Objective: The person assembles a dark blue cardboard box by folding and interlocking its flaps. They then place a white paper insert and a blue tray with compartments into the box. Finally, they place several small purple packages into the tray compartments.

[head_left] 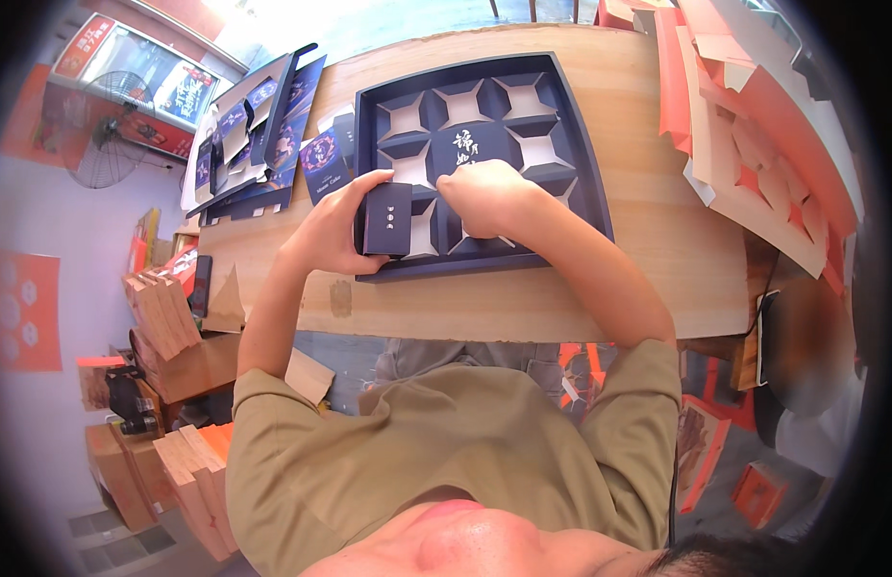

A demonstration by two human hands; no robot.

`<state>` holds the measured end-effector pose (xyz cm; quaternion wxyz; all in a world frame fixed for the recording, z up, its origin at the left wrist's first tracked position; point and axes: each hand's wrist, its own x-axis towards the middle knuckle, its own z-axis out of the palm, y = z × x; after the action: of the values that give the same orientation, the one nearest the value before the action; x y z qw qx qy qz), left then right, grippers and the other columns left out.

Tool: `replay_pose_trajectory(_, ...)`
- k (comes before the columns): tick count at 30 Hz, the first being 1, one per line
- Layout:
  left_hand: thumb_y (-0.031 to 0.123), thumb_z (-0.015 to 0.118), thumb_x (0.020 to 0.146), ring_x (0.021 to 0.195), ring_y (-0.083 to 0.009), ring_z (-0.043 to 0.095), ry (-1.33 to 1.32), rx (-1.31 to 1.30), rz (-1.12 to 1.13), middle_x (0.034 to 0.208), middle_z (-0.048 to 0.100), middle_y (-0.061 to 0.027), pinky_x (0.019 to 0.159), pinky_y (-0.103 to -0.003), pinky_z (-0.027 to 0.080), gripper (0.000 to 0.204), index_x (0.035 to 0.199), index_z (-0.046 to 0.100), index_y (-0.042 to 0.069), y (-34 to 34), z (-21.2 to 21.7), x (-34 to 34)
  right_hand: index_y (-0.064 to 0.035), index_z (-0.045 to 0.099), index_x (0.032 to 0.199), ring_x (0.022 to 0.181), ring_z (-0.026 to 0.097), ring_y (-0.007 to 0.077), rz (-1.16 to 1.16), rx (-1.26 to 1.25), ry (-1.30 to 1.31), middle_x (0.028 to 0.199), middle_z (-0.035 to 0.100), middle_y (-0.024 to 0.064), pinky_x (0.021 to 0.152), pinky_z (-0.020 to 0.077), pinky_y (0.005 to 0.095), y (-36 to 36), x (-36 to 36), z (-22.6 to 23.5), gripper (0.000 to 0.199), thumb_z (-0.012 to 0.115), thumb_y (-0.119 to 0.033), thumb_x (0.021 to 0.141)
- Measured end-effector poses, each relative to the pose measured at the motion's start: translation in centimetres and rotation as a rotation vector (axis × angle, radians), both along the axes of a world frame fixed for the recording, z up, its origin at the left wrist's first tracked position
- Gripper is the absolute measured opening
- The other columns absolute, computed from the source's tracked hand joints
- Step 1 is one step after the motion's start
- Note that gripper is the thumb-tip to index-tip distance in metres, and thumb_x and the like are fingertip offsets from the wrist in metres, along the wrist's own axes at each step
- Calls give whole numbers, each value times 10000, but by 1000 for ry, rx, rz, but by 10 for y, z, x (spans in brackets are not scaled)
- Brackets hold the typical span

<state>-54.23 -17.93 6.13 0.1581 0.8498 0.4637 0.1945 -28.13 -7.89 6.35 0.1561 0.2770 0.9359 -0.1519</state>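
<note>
A large dark blue gift box point(588, 207) lies on the wooden table in front of me. Its insert has several square wells with pale bottoms around a dark centre panel with white lettering point(468, 144). My left hand point(345, 226) grips a small dark blue carton point(388, 219) upright over the box's near-left corner, thumb and fingers on its sides. Curled closed, my right hand point(486, 197) is over the near middle of the insert, just right of the carton. Whatever its fingers may hold is hidden.
Small dark blue printed cartons point(326, 165) and a pile of dark printed card pieces point(254, 144) lie at the table's left. Orange card trays point(763, 154) are stacked at the right. A fan point(110, 125) stands far left; a blurred person point(811, 337) is at right.
</note>
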Motion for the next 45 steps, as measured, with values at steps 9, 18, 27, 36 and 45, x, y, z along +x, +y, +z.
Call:
replay_pose_trajectory(9, 185, 876, 600, 1140, -428, 661, -97, 39, -63, 1304, 651, -212, 1013, -442, 539, 1043, 1554, 474, 59, 9, -6, 8, -93, 724, 1105, 1053, 753, 249, -196, 457, 123, 1107, 731, 86, 779, 577, 364, -4, -17, -31, 367, 899, -144, 787)
replay_pose_trajectory(18, 239, 830, 615, 1111, -447, 653, 31, 1, -72, 1263, 640, -205, 971, -473, 545, 1000, 1543, 511, 45, 9, 4, 16, -102, 718, 1085, 1036, 766, 237, -62, 524, 269, 1094, 748, 94, 785, 592, 360, 2, -12, -45, 326, 892, -160, 815)
replay_pose_trajectory(27, 264, 881, 631, 1074, -449, 674, -22, 111, -32, 1317, 609, -215, 916, -477, 570, 912, 1466, 569, 73, 6, -9, 16, -95, 830, 977, 946, 818, 231, -24, 331, 214, 999, 826, 90, 755, 639, 376, 9, -9, -34, 127, 827, -145, 861)
replay_pose_trajectory(36, 230, 925, 614, 1075, -421, 690, -58, 152, -32, 1348, 607, -205, 922, -464, 578, 913, 1448, 585, 80, 4, -17, 11, -4, 742, 1125, 860, 799, 314, 68, -170, 117, 992, 804, 162, 787, 634, 430, 9, -2, -23, 342, 759, -233, 871)
replay_pose_trajectory(45, 227, 886, 635, 1152, -446, 675, 67, 34, -38, 1396, 595, -200, 967, -470, 575, 822, 1408, 627, 121, 2, -1, 24, 11, 764, 996, 747, 785, 265, 52, -408, 64, 867, 791, 131, 730, 623, 407, 10, 8, -9, 377, 816, -332, 848)
